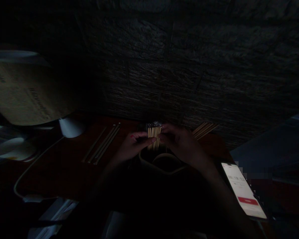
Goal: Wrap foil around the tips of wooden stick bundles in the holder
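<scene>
In dim light, a bundle of pale wooden sticks (153, 141) is held upright between my two hands. Shiny clear wrapping (153, 124) shows at the top of the bundle. My left hand (135, 144) grips the sticks from the left with its thumb across their front. From the right, my right hand (178, 141) closes on the same bundle, thumb pressed against it. Just below the hands is a dark open container (161, 170) with a curved rim; its inside is too dark to make out. The lower ends of the sticks reach its back rim.
Several thin pale rods (104, 146) lie to the left on the brown table (72, 166). More wooden sticks (204, 130) rest at the right by the stone wall (149, 66). A lit phone (241, 189) is at right; a lamp (27, 89), cable and white bowl (13, 148) stand left.
</scene>
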Action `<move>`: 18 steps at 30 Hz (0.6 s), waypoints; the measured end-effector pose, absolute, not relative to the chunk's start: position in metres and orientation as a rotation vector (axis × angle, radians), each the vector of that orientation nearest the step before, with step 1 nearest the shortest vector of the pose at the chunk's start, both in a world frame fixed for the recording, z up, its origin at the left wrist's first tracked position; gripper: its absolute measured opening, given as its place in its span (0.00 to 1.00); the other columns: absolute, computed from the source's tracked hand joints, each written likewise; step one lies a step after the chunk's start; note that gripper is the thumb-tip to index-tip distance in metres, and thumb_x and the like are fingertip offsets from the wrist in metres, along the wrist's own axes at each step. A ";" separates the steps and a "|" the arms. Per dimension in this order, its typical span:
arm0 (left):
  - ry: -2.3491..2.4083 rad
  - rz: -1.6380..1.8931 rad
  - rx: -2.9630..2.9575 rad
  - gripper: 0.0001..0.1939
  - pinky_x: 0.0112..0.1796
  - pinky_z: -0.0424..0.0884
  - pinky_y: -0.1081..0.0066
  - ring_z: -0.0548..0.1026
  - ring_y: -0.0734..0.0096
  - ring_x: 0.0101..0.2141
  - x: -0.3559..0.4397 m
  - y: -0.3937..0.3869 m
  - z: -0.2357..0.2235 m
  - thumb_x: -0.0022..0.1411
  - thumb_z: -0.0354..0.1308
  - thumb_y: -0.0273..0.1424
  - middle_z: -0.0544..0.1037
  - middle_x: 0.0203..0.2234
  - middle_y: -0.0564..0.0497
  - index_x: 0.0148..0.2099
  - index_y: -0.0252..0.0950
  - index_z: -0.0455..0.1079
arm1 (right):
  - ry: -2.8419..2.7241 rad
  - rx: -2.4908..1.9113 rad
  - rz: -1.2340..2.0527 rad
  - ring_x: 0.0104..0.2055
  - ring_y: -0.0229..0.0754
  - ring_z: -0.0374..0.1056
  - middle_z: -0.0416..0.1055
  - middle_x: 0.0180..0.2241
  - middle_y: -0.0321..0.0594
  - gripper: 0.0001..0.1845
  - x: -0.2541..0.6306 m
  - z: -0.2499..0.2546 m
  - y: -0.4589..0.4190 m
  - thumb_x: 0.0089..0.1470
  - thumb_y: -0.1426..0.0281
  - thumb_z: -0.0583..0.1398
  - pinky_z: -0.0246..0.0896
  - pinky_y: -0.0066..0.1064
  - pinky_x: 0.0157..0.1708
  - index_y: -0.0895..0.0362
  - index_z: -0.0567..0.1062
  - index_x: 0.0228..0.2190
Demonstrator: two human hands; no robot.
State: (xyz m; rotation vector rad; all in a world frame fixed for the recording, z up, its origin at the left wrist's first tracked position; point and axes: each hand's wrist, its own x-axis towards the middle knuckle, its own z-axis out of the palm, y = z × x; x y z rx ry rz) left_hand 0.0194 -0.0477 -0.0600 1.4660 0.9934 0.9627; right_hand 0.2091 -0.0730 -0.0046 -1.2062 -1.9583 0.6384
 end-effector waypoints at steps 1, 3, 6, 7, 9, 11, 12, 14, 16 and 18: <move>0.999 0.961 1.472 0.16 0.45 0.74 0.63 0.81 0.59 0.42 0.019 -0.048 -0.060 0.58 0.66 0.38 0.84 0.41 0.47 0.47 0.37 0.80 | -1.957 -1.203 0.638 0.38 0.42 0.76 0.80 0.36 0.39 0.08 0.209 -0.005 -0.073 0.58 0.76 0.58 0.66 0.34 0.40 0.55 0.76 0.37; 1.008 0.966 1.468 0.16 0.46 0.74 0.63 0.81 0.59 0.42 0.020 -0.048 -0.060 0.58 0.66 0.38 0.84 0.41 0.47 0.46 0.36 0.80 | -1.956 -1.197 0.640 0.38 0.42 0.76 0.80 0.36 0.38 0.08 0.209 -0.005 -0.073 0.58 0.76 0.58 0.67 0.34 0.40 0.54 0.76 0.38; 0.999 0.977 1.448 0.15 0.48 0.74 0.61 0.81 0.59 0.43 0.020 -0.048 -0.060 0.58 0.66 0.37 0.84 0.42 0.46 0.46 0.37 0.80 | -1.959 -1.212 0.644 0.38 0.42 0.76 0.80 0.36 0.38 0.08 0.208 -0.005 -0.073 0.58 0.76 0.58 0.67 0.34 0.40 0.54 0.76 0.37; 0.994 0.982 1.446 0.15 0.48 0.74 0.61 0.81 0.58 0.43 0.020 -0.048 -0.060 0.58 0.66 0.37 0.84 0.42 0.47 0.47 0.37 0.80 | -1.957 -1.224 0.645 0.38 0.42 0.76 0.80 0.36 0.38 0.08 0.207 -0.005 -0.073 0.58 0.76 0.58 0.67 0.35 0.40 0.54 0.76 0.37; 0.982 0.983 1.452 0.16 0.48 0.74 0.61 0.81 0.58 0.43 0.019 -0.048 -0.060 0.58 0.66 0.36 0.84 0.42 0.47 0.47 0.37 0.79 | -1.951 -1.235 0.647 0.40 0.42 0.76 0.81 0.37 0.39 0.07 0.206 -0.006 -0.073 0.58 0.76 0.59 0.67 0.35 0.41 0.54 0.76 0.37; 0.973 0.983 1.468 0.16 0.48 0.74 0.61 0.81 0.59 0.43 0.019 -0.047 -0.060 0.58 0.66 0.36 0.84 0.42 0.47 0.47 0.37 0.79 | -1.950 -1.238 0.648 0.40 0.43 0.76 0.80 0.38 0.39 0.07 0.205 -0.007 -0.072 0.58 0.76 0.59 0.67 0.35 0.41 0.54 0.76 0.37; 0.976 0.983 1.477 0.15 0.48 0.74 0.61 0.81 0.58 0.43 0.019 -0.047 -0.060 0.58 0.66 0.36 0.84 0.42 0.47 0.47 0.37 0.80 | -1.949 -1.237 0.650 0.40 0.43 0.76 0.80 0.38 0.40 0.07 0.205 -0.007 -0.072 0.58 0.76 0.59 0.68 0.36 0.41 0.54 0.76 0.37; 0.989 0.982 1.485 0.15 0.48 0.74 0.61 0.81 0.58 0.43 0.019 -0.047 -0.060 0.58 0.66 0.36 0.84 0.42 0.47 0.47 0.37 0.80 | -1.949 -1.237 0.660 0.41 0.43 0.76 0.80 0.38 0.40 0.07 0.205 -0.008 -0.072 0.58 0.75 0.58 0.68 0.36 0.41 0.54 0.76 0.37; 0.997 0.976 1.472 0.15 0.47 0.74 0.61 0.81 0.57 0.43 0.019 -0.048 -0.058 0.58 0.66 0.36 0.84 0.41 0.47 0.46 0.36 0.80 | -1.946 -1.234 0.677 0.41 0.43 0.77 0.81 0.38 0.39 0.07 0.205 -0.009 -0.072 0.59 0.75 0.58 0.68 0.35 0.41 0.53 0.76 0.37; 0.991 0.969 1.444 0.16 0.48 0.74 0.60 0.81 0.56 0.43 0.019 -0.049 -0.057 0.57 0.66 0.36 0.84 0.42 0.46 0.46 0.35 0.80 | -1.942 -1.229 0.692 0.40 0.43 0.77 0.81 0.38 0.39 0.07 0.206 -0.009 -0.072 0.59 0.74 0.59 0.68 0.35 0.41 0.53 0.76 0.37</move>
